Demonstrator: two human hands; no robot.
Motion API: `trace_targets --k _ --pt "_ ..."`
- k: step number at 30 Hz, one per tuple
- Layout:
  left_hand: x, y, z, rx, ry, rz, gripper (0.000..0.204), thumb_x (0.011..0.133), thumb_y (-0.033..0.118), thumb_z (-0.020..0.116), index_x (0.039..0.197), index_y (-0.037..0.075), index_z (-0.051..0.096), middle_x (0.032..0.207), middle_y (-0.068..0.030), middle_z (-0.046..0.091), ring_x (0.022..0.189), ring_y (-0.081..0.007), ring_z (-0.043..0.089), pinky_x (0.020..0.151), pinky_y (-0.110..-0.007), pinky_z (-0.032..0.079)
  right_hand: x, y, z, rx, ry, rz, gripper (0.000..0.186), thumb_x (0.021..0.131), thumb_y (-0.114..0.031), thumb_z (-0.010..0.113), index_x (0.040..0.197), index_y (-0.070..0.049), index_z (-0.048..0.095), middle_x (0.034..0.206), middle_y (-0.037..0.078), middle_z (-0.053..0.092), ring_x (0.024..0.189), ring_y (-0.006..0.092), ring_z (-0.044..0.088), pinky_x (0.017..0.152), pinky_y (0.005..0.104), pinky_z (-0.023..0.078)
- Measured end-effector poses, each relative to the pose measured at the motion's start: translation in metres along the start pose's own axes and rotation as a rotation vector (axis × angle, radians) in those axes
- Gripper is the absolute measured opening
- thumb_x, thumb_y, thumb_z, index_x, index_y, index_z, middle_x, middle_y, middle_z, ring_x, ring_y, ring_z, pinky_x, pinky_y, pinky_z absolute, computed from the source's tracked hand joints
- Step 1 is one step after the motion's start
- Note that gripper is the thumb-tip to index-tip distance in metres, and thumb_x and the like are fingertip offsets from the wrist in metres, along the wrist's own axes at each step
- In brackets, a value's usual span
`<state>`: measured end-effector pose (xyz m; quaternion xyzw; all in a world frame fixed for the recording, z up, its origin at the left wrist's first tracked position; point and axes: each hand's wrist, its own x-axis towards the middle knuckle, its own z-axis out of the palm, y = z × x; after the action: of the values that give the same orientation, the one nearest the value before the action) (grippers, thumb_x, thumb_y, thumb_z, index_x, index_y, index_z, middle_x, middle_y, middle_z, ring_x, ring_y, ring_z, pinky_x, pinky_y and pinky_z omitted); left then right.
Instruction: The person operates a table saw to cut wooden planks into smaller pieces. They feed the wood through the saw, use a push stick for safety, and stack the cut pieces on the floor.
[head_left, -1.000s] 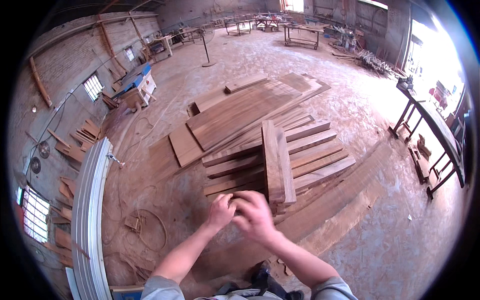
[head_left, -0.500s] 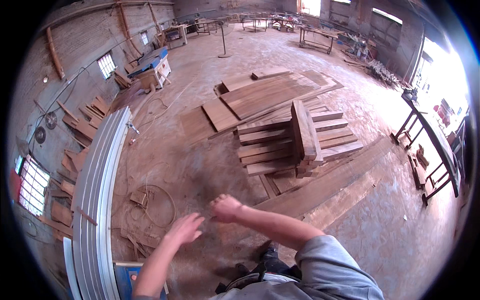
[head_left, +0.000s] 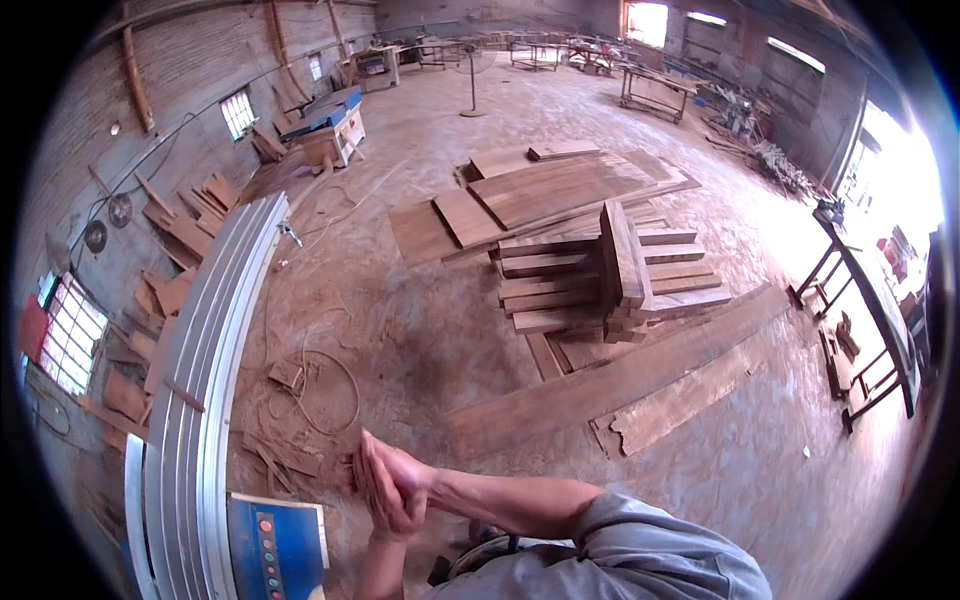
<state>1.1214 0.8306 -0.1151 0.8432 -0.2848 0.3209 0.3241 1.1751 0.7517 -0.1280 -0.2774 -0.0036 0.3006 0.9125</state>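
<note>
In front of my body, both hands have come together, palm against palm. My left hand (head_left: 383, 500) points upward with its fingers stretched out, pressed against the other hand. My right hand (head_left: 405, 474) reaches in from the right and lies flat against it, its fingers partly hidden. No object shows between them. Closest to the hands is the blue control panel (head_left: 290, 550) with a column of coloured buttons, beside a long silver sliding machine table (head_left: 205, 370). A thin strip of wood (head_left: 184, 394) lies across that table.
Ahead on the floor are a crosswise stack of wooden beams (head_left: 622, 260), wide wooden panels (head_left: 545, 190) and a long plank (head_left: 620, 370). A looped hose (head_left: 355, 400) lies left of centre. Offcuts (head_left: 180, 235) lean along the left wall; a dark metal-legged table (head_left: 870, 290) stands right.
My hands were apart, the right one loosely curled. They have moved down and left and now meet. The view has shifted, bringing more of the blue control panel into sight.
</note>
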Motion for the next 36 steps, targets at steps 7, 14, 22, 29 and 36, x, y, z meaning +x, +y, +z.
trace_targets --k 7,14,22,29,36 --pt "-0.278 -0.048 -0.022 0.111 -1.619 -0.785 0.062 0.089 0.044 0.057 0.138 0.007 0.051 0.133 -0.0208 0.058 0.128 -0.0365 0.051 0.108 -0.047 0.04 -0.137 -0.122 -0.043 -0.635 0.133 -0.212 0.025 0.1 -0.015 0.055 0.111 0.005 0.066 0.098 0.014 0.07 0.089 0.0214 0.068 0.083 0.0341 0.055" --pt "-0.441 0.062 -0.051 0.056 -1.11 -1.525 0.068 0.088 0.054 0.055 0.13 0.001 0.058 0.131 -0.0253 0.058 0.122 -0.0393 0.055 0.104 -0.045 0.044 -0.192 -0.077 -0.126 -0.611 0.485 0.109 0.028 0.098 -0.016 0.054 0.072 -0.007 0.053 0.061 0.007 0.055 0.046 0.0159 0.051 0.041 0.029 0.043" --pt "-0.419 0.085 -0.011 -0.165 -0.752 -1.587 0.07 0.087 0.055 0.053 0.131 0.0 0.057 0.127 -0.0268 0.059 0.119 -0.0415 0.057 0.103 -0.046 0.044 -0.157 0.026 -0.093 -0.791 0.09 0.362 0.023 0.093 -0.014 0.066 0.072 -0.007 0.06 0.061 0.002 0.058 0.051 0.0104 0.052 0.048 0.027 0.044" --pt "-0.482 0.067 -0.044 -0.171 -0.575 -1.703 0.067 0.087 0.051 0.054 0.131 0.001 0.057 0.128 -0.0261 0.059 0.119 -0.04 0.058 0.103 -0.046 0.045 -0.071 0.097 -0.034 -1.072 -0.033 0.353 0.014 0.095 -0.013 0.062 0.084 -0.004 0.064 0.062 0.001 0.055 0.051 0.0106 0.052 0.043 0.0269 0.042" --pt "-0.676 0.089 -0.114 0.12 -0.157 -2.131 0.07 0.088 0.055 0.058 0.131 0.0 0.057 0.129 -0.0208 0.061 0.121 -0.036 0.058 0.103 -0.041 0.046 -0.009 0.206 0.011 -1.253 -0.155 0.599 0.024 0.093 -0.014 0.061 0.114 -0.002 0.062 0.073 0.003 0.059 0.058 0.0105 0.055 0.049 0.0262 0.045"
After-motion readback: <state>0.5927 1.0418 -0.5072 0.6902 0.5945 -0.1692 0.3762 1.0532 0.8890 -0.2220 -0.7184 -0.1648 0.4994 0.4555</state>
